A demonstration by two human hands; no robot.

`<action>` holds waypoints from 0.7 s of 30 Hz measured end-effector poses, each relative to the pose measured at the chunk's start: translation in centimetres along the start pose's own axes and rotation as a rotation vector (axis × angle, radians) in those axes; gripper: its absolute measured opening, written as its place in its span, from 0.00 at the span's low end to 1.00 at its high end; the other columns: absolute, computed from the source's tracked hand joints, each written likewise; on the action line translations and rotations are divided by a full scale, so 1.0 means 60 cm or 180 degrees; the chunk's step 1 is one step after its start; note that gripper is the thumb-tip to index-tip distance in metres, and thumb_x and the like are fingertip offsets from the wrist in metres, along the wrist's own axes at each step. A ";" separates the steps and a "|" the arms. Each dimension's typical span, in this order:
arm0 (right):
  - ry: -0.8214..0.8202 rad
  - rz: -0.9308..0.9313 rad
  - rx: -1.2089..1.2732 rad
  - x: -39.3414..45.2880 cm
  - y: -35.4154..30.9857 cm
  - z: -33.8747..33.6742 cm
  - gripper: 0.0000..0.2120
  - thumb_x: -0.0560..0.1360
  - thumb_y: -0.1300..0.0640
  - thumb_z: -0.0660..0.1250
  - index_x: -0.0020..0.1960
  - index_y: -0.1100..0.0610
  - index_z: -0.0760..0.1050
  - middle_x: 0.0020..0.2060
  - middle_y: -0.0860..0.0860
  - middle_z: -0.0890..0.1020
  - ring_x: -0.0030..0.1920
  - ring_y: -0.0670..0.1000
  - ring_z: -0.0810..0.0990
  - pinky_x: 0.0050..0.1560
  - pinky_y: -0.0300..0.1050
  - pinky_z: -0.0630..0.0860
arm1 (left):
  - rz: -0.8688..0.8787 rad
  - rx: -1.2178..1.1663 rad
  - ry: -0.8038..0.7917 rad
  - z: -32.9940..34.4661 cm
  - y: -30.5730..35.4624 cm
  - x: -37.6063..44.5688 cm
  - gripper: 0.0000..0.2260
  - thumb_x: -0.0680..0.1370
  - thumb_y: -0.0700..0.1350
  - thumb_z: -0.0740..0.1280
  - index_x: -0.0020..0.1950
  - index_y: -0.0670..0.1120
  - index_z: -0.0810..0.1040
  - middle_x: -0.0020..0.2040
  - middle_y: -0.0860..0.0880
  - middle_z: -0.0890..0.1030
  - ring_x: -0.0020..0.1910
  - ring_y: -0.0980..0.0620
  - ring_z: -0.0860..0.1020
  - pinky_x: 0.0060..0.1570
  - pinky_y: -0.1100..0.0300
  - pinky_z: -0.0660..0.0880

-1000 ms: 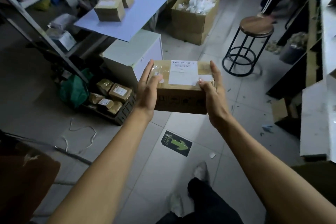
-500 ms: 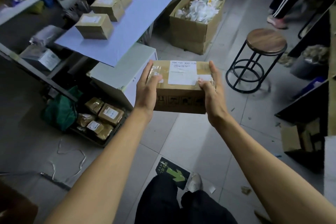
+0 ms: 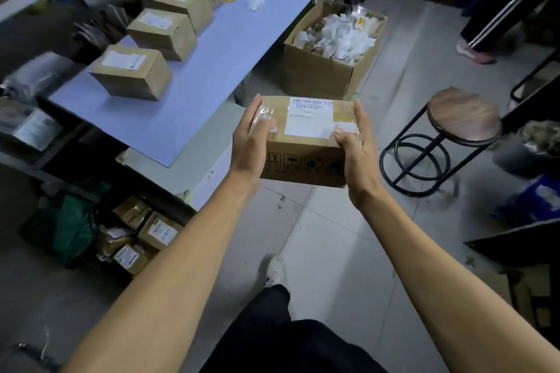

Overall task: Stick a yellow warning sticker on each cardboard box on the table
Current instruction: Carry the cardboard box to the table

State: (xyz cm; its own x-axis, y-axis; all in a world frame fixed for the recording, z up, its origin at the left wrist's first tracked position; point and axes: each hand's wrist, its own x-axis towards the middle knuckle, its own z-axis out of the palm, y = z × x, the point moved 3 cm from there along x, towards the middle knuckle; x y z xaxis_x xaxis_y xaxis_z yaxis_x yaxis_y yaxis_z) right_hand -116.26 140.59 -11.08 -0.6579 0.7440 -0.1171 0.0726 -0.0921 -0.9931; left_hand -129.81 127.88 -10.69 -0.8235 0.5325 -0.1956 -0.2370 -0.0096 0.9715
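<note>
Both hands, the left hand (image 3: 250,142) and right hand (image 3: 357,147), clamp the ends of the cardboard box (image 3: 303,142), long axis three-to-nine, with the table (image 3: 212,48) lying at ten o'clock, nearer the left.

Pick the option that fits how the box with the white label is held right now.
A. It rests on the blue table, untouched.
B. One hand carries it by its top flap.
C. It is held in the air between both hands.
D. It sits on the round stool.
C: the box hangs above the floor, with the left hand pressed to one end and the right hand to the other.
</note>
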 end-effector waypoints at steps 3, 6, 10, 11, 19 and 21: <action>0.0096 0.0023 -0.0096 0.098 -0.022 0.017 0.33 0.73 0.47 0.61 0.77 0.35 0.57 0.73 0.47 0.69 0.67 0.50 0.74 0.67 0.59 0.74 | -0.0023 -0.0016 -0.0065 0.016 0.018 0.104 0.25 0.77 0.49 0.64 0.74 0.59 0.69 0.58 0.54 0.81 0.54 0.52 0.84 0.43 0.59 0.81; 0.0185 0.0043 -0.0058 0.192 -0.033 0.026 0.33 0.74 0.48 0.61 0.77 0.36 0.58 0.73 0.45 0.68 0.67 0.50 0.73 0.68 0.59 0.73 | -0.0036 0.0035 -0.0100 0.037 0.036 0.203 0.26 0.76 0.50 0.64 0.75 0.58 0.68 0.61 0.52 0.80 0.58 0.49 0.82 0.49 0.56 0.81; 0.0201 0.0121 0.0015 0.314 -0.033 0.025 0.33 0.74 0.47 0.61 0.77 0.35 0.58 0.69 0.40 0.68 0.68 0.48 0.73 0.66 0.53 0.74 | -0.0127 0.0018 -0.0113 0.072 0.045 0.321 0.25 0.75 0.50 0.65 0.73 0.60 0.70 0.65 0.48 0.77 0.60 0.47 0.81 0.50 0.55 0.81; 0.0222 0.0149 0.0017 0.345 -0.030 0.023 0.33 0.74 0.46 0.61 0.77 0.35 0.58 0.69 0.40 0.69 0.67 0.48 0.73 0.64 0.50 0.75 | -0.0178 0.0016 -0.0097 0.083 0.045 0.352 0.25 0.74 0.50 0.65 0.71 0.61 0.72 0.66 0.46 0.76 0.59 0.46 0.81 0.49 0.54 0.81; 0.0035 0.0180 0.0019 0.637 -0.030 -0.020 0.31 0.74 0.45 0.62 0.75 0.32 0.59 0.59 0.24 0.69 0.63 0.36 0.72 0.58 0.41 0.73 | -0.0324 0.0090 0.0192 0.195 0.050 0.603 0.25 0.72 0.50 0.66 0.70 0.62 0.73 0.66 0.49 0.78 0.60 0.45 0.80 0.53 0.49 0.81; -0.0022 0.0223 -0.0023 0.709 -0.036 -0.035 0.30 0.73 0.44 0.62 0.73 0.31 0.59 0.59 0.25 0.69 0.63 0.37 0.71 0.56 0.41 0.72 | -0.0412 0.0050 0.0257 0.228 0.056 0.661 0.26 0.72 0.49 0.66 0.70 0.62 0.73 0.64 0.48 0.79 0.56 0.46 0.82 0.46 0.53 0.80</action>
State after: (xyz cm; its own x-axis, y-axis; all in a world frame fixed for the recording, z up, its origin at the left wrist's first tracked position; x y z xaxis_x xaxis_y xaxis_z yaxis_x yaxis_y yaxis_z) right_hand -142.84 173.83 -13.90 -0.6562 0.7312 -0.1863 0.1240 -0.1390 -0.9825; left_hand -156.22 160.56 -13.35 -0.8256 0.4586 -0.3289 -0.3362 0.0683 0.9393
